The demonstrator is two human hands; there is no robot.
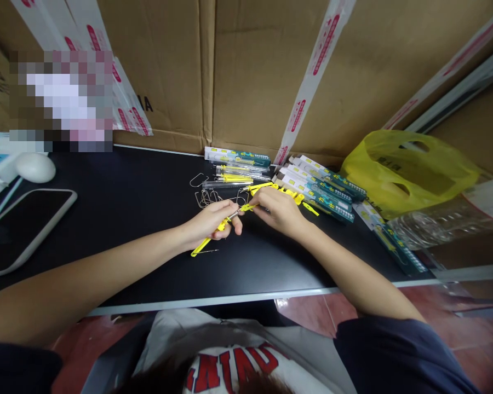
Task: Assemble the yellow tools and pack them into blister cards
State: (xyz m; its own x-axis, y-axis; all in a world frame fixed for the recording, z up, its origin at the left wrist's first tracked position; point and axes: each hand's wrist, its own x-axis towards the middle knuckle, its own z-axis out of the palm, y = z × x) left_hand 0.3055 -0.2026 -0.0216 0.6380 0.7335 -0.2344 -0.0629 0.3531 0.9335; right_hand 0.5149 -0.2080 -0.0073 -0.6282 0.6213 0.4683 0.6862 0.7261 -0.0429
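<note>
Over the worktop [148,202], well back from its front edge, the yellow rod [204,245] slants across 2 hands. The left hand [217,220] has its fingers curled around it; the right hand [281,210] has fingers pinched on the yellow tip [247,207]. Best to keep the left grip steady, hold the tip in line with the metal shaft [234,214], and use light force, clear of the hooks [207,198].

Storeroom-like work corner — tall taped cardboard [254,71], black desk [127,191], printed boxes [326,192], reddish tiled floor [312,313]
</note>
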